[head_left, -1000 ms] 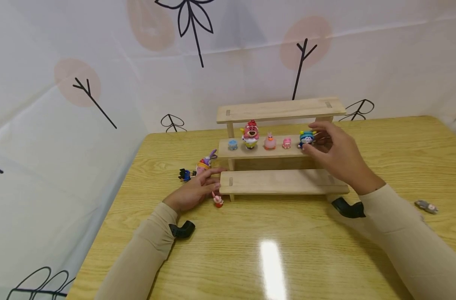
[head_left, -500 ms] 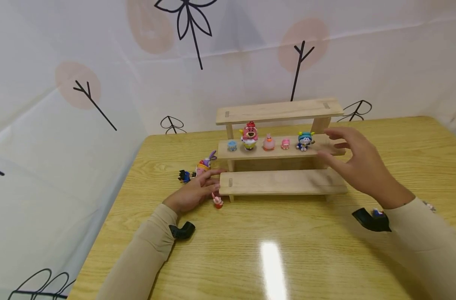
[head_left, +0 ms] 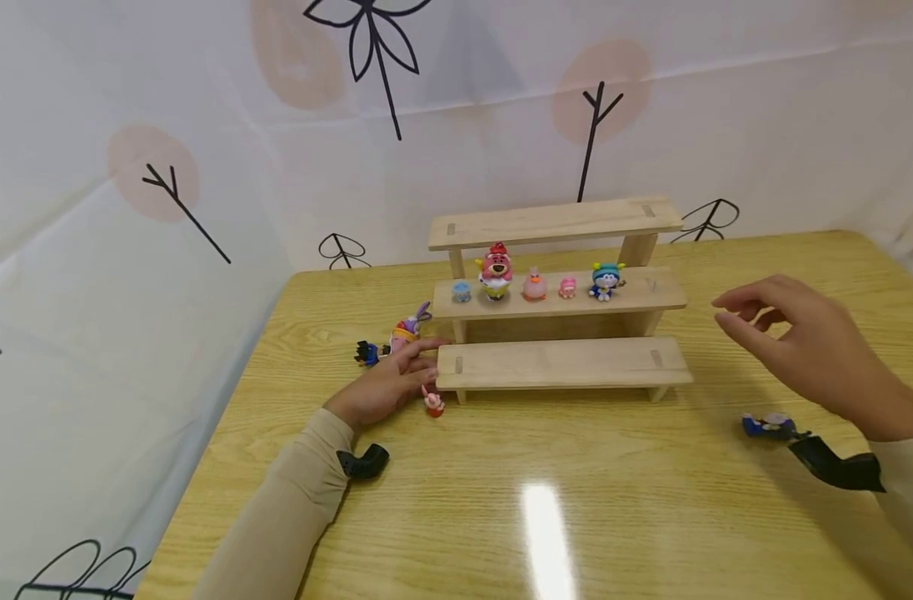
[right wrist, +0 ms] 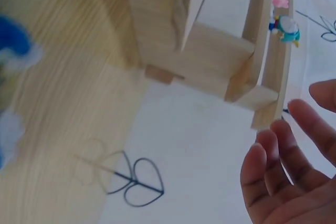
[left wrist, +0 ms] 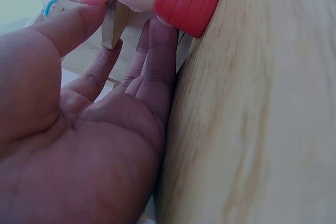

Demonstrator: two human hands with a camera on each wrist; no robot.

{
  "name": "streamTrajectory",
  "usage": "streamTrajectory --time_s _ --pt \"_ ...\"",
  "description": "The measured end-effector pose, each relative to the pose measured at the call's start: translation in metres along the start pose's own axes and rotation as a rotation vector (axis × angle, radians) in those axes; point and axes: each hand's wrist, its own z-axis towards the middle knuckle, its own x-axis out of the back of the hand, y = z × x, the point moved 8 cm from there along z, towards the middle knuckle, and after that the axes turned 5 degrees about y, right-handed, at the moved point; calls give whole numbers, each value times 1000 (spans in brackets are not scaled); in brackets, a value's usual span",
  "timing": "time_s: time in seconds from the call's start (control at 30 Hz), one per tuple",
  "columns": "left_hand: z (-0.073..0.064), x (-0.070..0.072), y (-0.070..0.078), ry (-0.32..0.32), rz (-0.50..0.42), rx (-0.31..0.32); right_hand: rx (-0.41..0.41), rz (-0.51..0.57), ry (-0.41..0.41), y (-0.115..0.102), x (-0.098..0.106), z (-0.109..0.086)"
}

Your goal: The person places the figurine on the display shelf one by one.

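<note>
My left hand rests on the table at the left end of the wooden tiered shelf, its outstretched fingers touching the lowest board. Close by its thumb stands a small pink-and-red figurine, large in the left wrist view. Beyond that hand lie a purple-eared figurine and a black-haired, blue-clothed one. My right hand hovers right of the shelf, fingers loosely bent, holding nothing. On the middle board stand several figurines, including a red-hatted pink bear and a blue-hatted figurine rightmost.
Below my right hand, a blue-and-white figurine lies on the wooden table. A white patterned cloth hangs behind and to the left. The shelf's top board stands close to the cloth.
My right hand has let go of the blue-hatted figurine on the middle board and moved away to the right. My left hand has stayed at the shelf's end.
</note>
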Motion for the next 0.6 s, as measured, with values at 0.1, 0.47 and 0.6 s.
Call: streamTrajectory --time_s 0.1,0.47,0.6 --pt "1 1 -2 0 -6 0 1 -39 -56 11 0 -8" --pt "1 2 -2 11 9 -6 -73 -148 -457 55 -20 -44" --pt "1 1 -1 8 5 -5 -124 -167 -584 67 -26 -57"
